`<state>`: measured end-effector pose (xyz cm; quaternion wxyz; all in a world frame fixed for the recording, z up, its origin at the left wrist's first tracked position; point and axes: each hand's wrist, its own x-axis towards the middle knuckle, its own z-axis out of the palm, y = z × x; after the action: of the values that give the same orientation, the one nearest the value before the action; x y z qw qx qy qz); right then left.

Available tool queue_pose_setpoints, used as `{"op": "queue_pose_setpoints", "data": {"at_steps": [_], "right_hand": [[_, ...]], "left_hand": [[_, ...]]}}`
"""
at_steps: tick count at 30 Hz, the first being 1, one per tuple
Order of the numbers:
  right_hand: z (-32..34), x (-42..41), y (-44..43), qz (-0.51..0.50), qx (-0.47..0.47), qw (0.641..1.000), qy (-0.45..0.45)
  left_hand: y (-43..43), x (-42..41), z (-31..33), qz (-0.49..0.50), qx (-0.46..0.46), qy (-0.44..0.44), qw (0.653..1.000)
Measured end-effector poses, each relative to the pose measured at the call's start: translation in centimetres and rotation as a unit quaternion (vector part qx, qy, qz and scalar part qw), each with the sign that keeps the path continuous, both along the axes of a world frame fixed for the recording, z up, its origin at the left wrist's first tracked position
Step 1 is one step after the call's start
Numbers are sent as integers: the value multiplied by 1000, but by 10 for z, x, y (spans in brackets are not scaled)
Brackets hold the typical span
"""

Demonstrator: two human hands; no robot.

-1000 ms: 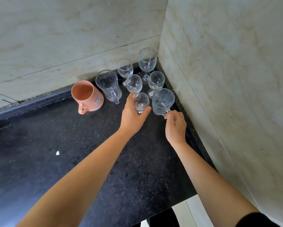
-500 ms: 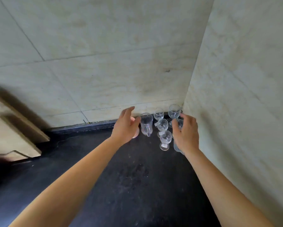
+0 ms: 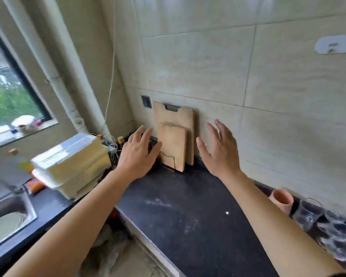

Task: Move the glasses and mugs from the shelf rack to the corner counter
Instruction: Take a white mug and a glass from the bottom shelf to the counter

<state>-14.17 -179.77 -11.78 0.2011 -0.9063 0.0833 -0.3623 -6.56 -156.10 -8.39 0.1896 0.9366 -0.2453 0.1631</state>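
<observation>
Both hands empty. Left hand [image 3: 137,151] and right hand [image 3: 220,150] are raised near frame centre, fingers spread apart, palms facing away from the camera, holding nothing and touching nothing. Two wooden cutting boards [image 3: 175,136] lean on the tiled wall between and behind them.

Task items: a cluster sits at the lower right edge of the frame on the black counter [image 3: 188,212], against the wall. Terracotta mug [image 3: 281,200] is leftmost; just beside it to the right a clear glass mug [image 3: 307,213]; further right, several clear stemmed glasses [image 3: 340,236], packed close and partly cut off by the frame edge. Exact count cannot be told.

Orientation: all items stand upright, mouths up, long axes vertical. Terracotta mug shows its open rim toward the camera. Handle directions cannot be read here, owing to blur and cropping.

Progress, as a judgement: a good part of the move looks done, since a group of glasses and mugs already stands on the counter by the wall. No shelf rack is in view, so what remains there cannot be told. Empty hands suggest the interval between a set-down and the next pick-up.

Other: sink [image 3: 10,216] at lower left, stacked white containers [image 3: 72,162] left of centre, window [image 3: 8,86] at upper left.
</observation>
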Motion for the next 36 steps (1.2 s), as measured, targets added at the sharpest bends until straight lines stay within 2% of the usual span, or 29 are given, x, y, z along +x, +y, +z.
{"op": "queue_pose_setpoints", "data": {"at_steps": [4,9,13,17,22,26,36], "right_hand": [[22,33,142,91,-26,995,-17],[28,53,360,200,-57,978,-29],[26,63,543,300,-63,952,-21],[22,59,692,387,-79,918,-15],[9,48,842,468,-91,879,12],[-7,55,936,520,-99,849,18],[-43,147,1165,583,-78,806,72]], "left_hand": [[161,-15,13,106,-21,-8,994],[386,-60,10,219,-47,-24,974],[555,-111,5,323,-41,-33,945],[680,-162,-2,414,-46,-23,909],[796,-202,-19,501,-64,-23,863],[872,-206,-38,537,-64,-16,841],[1073,-135,-57,597,-85,43,796]]}}
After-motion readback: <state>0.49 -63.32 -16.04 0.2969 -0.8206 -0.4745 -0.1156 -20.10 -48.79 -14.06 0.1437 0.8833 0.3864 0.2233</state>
